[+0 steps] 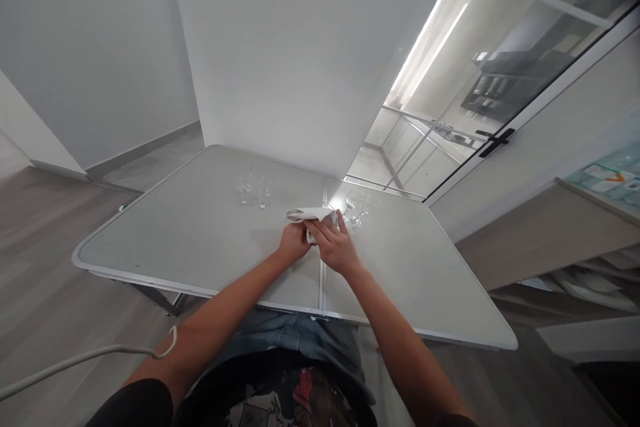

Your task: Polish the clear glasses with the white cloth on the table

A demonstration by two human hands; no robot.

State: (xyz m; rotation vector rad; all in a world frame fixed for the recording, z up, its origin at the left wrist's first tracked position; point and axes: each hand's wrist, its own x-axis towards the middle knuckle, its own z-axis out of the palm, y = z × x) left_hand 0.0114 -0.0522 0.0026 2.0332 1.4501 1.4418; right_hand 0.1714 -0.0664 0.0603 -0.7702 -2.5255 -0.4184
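A: Both hands pinch the folded white cloth [311, 215] mid-tabletop [200, 240], left hand [294, 242] and right hand [335, 248] closed around it.

B: Risk: a sweep could topple the clear stemmed glasses [356, 208] just beyond, toward the far edge.

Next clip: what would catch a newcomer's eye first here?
Both hands meet at the middle of the grey folding table: the left hand and right hand together grip a white cloth. Just beyond it, to the right, stand clear stemmed glasses; two small glasses stand farther left.
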